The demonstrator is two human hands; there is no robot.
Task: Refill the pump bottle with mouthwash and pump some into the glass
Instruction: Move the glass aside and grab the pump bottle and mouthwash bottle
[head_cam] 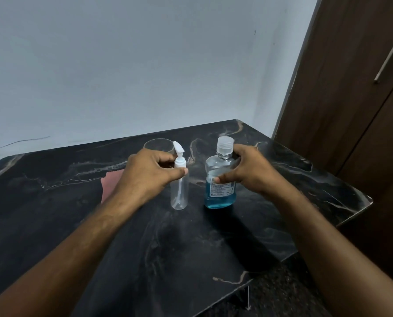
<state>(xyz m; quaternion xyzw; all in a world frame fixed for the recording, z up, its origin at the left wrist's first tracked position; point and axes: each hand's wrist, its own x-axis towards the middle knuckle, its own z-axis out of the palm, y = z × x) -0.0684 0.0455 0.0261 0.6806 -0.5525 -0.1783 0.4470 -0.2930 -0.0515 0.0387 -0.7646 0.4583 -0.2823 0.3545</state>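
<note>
- On the dark marble table (53,213), left hand (145,175) pinched the empty pump bottle (179,191); right hand (248,170) curled round the capped mouthwash bottle (220,188).
- Nothing was poured yet; the glass (159,146) waited behind, apparently empty.

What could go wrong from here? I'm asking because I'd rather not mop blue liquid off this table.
The pump bottle is slim and looks empty, so it may tip when the left hand twists off its pump. Its neck is narrow, so pouring from the wide mouthwash bottle held by the right hand could spill. The glass stands close behind the left hand and could be knocked.
</note>
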